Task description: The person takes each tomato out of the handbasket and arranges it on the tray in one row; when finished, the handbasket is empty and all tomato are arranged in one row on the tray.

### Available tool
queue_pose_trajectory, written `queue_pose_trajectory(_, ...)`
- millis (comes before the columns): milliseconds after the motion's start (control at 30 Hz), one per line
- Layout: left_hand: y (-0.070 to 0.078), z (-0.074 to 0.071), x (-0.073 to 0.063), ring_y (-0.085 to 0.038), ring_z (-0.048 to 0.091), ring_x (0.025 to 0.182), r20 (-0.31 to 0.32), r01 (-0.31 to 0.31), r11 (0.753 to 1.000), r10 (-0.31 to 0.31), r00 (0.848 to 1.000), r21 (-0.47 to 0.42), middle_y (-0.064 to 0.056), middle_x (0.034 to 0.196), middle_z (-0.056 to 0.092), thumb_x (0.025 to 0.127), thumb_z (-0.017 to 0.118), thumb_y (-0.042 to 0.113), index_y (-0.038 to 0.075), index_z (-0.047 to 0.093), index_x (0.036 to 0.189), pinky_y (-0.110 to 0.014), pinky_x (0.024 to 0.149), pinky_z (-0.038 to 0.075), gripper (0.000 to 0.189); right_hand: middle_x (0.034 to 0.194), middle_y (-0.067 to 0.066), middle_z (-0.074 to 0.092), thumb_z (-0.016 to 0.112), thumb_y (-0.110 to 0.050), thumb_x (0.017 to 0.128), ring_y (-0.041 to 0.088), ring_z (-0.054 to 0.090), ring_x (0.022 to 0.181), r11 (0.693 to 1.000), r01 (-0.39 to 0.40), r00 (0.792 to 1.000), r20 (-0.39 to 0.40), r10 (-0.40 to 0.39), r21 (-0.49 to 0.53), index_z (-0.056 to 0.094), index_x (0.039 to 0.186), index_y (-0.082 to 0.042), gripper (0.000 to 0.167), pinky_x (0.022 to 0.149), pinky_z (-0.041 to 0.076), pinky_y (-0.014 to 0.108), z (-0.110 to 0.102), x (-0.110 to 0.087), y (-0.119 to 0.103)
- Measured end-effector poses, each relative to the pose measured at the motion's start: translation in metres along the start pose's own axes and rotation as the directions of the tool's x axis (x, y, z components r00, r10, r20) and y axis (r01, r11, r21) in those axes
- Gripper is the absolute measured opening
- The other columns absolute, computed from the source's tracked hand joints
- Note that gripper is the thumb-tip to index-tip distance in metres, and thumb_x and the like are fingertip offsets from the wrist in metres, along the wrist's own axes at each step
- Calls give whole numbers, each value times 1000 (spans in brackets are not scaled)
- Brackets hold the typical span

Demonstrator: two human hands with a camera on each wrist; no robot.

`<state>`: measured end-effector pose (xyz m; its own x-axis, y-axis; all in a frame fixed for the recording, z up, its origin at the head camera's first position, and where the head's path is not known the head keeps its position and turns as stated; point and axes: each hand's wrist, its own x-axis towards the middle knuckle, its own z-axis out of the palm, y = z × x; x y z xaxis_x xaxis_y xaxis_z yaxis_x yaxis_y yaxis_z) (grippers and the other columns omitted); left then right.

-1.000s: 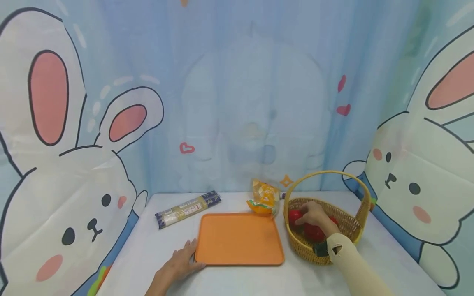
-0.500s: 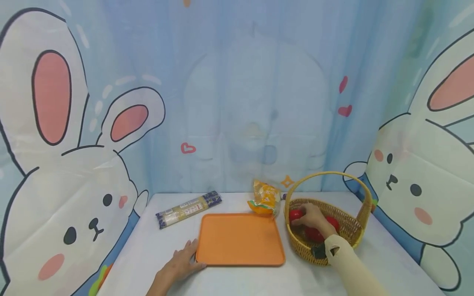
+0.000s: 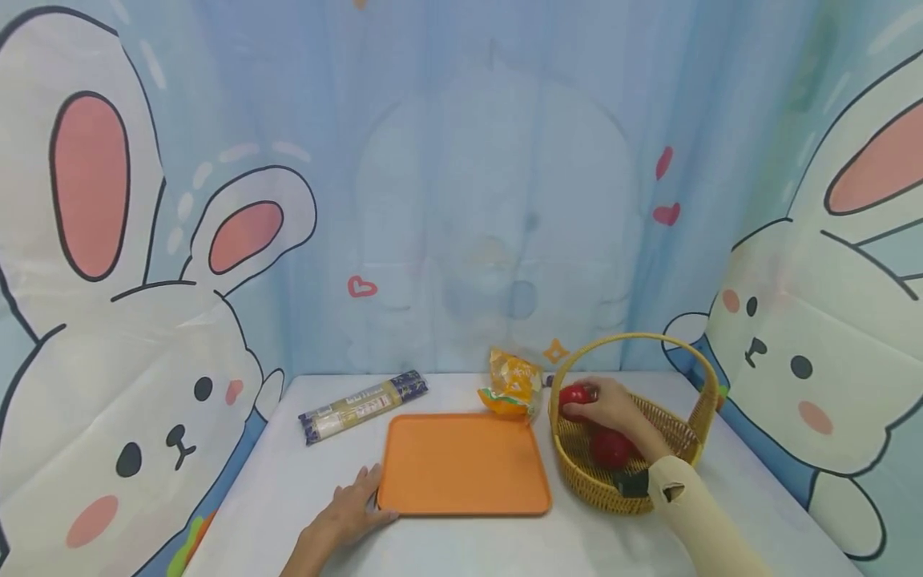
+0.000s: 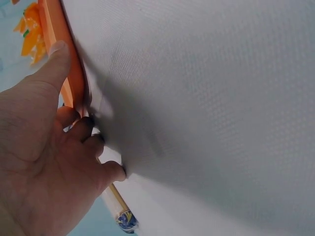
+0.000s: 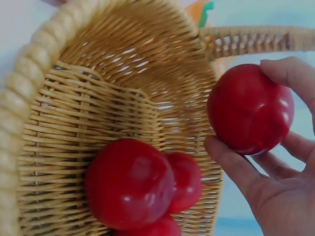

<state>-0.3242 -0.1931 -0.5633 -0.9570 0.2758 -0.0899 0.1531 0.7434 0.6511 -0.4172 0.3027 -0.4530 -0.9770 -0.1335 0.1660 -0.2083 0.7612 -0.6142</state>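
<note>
My right hand (image 3: 613, 407) holds a red apple (image 5: 251, 109) between thumb and fingers, up at the left rim of the wicker basket (image 3: 593, 498). Below it, more red apples (image 5: 129, 184) sit inside the basket, bunched together in the right wrist view. My left hand (image 3: 352, 506) rests at the near left corner of an orange tray (image 3: 465, 466), fingers extended along its left side. In the left wrist view the thumb lies against the tray's edge (image 4: 74, 73), with the fingertips down on the white tabletop.
Behind the tray stands an orange-and-yellow plastic packet (image 3: 513, 385). A long packet of noodles (image 3: 364, 406) lies at the back left. The basket's tall handle (image 3: 642, 336) arches over its opening. A dark object (image 3: 633, 483) sits at the basket's near side.
My right hand has lifted the apple from inside the basket up toward its left rim, uncovering another apple below. The left hand stays at the tray.
</note>
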Motion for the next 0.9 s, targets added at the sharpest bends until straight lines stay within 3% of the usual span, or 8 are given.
queue_pose_trajectory(167,6,-5,-5,-53,25,159,-11,-21,1000,21,1000,2,-32,168,35,93,79,56,-5,36,164,-81,124,12,103,117,28,70,90,-27,86,39,70,104,1000,17,1000,8,-17,-12,61,132,12,68,87,64,55,-9,-6,-12)
queue_pose_trajectory(367,20,-10,-11,-56,23,158,26,18,999,-19,999,29,-35,168,32,97,78,50,-6,33,165,-79,125,11,100,124,30,65,92,-26,85,42,66,111,1000,1,998,63,0,-15,52,132,8,70,95,62,61,-17,-24,-23)
queue_pose_trajectory(667,24,-12,-13,-56,29,156,2,27,998,-27,1000,58,-36,166,36,97,81,43,-6,39,163,-78,125,17,92,134,24,64,94,-12,83,39,66,115,987,135,982,118,-145,90,56,139,2,69,91,65,56,-23,-52,-56)
queue_pose_trajectory(900,25,-9,-14,-58,31,154,-10,22,997,-21,1000,73,-39,165,35,96,82,41,-5,40,162,-80,123,19,91,136,25,65,93,-11,83,41,67,116,957,241,965,66,-254,164,62,138,0,64,92,65,56,-6,-64,-85)
